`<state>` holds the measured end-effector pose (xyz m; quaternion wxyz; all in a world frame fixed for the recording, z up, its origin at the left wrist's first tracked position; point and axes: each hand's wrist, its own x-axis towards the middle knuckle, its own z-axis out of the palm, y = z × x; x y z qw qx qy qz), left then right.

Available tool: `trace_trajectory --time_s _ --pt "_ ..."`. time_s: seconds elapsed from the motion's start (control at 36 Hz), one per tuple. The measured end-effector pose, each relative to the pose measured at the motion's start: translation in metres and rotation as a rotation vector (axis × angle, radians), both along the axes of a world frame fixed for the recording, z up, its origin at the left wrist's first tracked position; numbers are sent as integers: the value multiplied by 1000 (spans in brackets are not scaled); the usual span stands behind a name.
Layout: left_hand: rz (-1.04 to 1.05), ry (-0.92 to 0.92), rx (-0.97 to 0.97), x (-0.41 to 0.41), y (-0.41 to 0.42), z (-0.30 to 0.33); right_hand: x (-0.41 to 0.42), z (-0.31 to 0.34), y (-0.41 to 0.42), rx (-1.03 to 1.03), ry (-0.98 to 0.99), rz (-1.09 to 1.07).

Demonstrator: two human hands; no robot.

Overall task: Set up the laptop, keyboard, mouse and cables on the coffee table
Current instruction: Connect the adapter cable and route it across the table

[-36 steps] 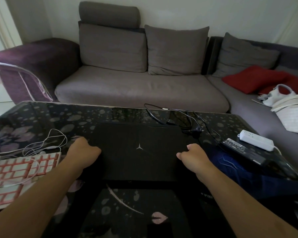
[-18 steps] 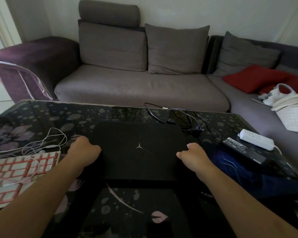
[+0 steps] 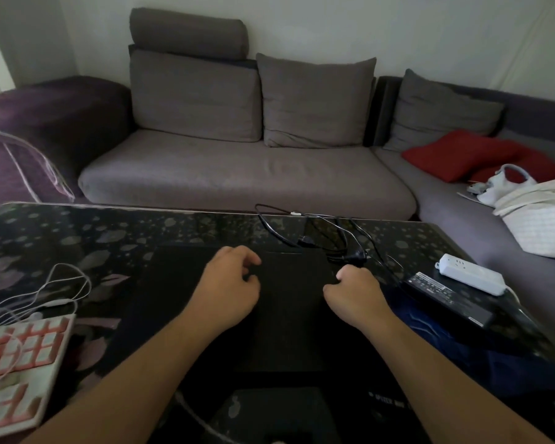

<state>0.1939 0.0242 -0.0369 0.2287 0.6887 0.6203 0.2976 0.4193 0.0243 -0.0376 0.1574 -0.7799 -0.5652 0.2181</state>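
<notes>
Head view, looking forward and down over the coffee table [image 3: 77, 232]. The closed black laptop [image 3: 289, 315] lies flat at the centre of the dark flower-patterned top. My left hand [image 3: 228, 290] is over the lid just left of its middle, fingers loosely curled with nothing in them; whether they touch the lid I cannot tell. My right hand [image 3: 356, 290] is at the lid's right part, at 3 o'clock from the left hand and apart from it, fingers curled under; whether they hold anything I cannot tell.

At 8 o'clock from the laptop, by the table's left edge, lies the white keyboard [image 3: 20, 373] with pink-red keys, its white cable [image 3: 55, 293] looped on the table just beyond it and across its keys. At 1 o'clock, black cables [image 3: 327, 235] lie tangled near the far edge. At 3 o'clock sits the black power brick [image 3: 449, 299], with a white power strip [image 3: 471, 274] just beyond it. Blue fabric [image 3: 430, 341] lies beside my right forearm.

Behind the table stands a grey corner sofa [image 3: 237, 174] bearing a red cushion [image 3: 462, 153] at 2 o'clock.
</notes>
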Motion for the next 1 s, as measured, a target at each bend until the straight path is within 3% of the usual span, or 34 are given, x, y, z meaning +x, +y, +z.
trace_trajectory --time_s 0.17,0.31,0.39,0.58,0.69,0.86,1.0 --pt "-112 -8 -13 54 39 -15 15 -2 68 168 -168 86" --pt "-86 60 53 70 58 -33 27 -7 121 51 -426 179" --pt "-69 45 70 68 61 -39 33 -14 139 28 -428 168" --pt "-69 -32 28 63 58 -37 33 16 132 497 -49 94" --pt "-59 -332 -47 65 50 -15 13 61 86 725 161 186" --pt "-242 -864 94 71 -5 63 -10 95 6 792 461 293" --pt "-251 -868 149 76 -47 98 -31 96 -48 726 607 445"
